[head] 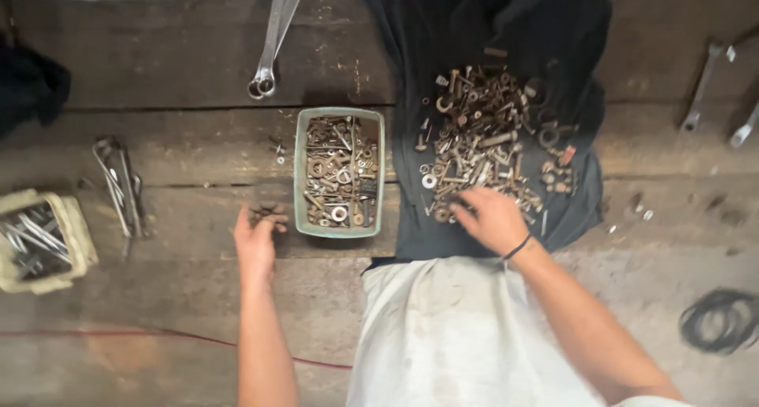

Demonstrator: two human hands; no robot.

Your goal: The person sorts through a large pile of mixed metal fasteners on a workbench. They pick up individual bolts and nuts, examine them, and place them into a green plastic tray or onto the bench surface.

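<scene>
My left hand rests on the wooden floor just left of a green rectangular tray filled with rusty washers, nuts and bolts. Its fingers touch a small cluster of rusty parts lying on the boards. My right hand reaches into the near edge of a heap of rusty bolts, nuts and washers spread over a dark cloth. Its fingers curl down among the pieces, and whether they pinch one is hidden. A black band circles the right wrist.
Two long spanners lie above the tray. A bundle of metal tools and a cream box of tools sit at the left. More spanners lie at right, a black cable coil lower right. A pale cloth covers my lap.
</scene>
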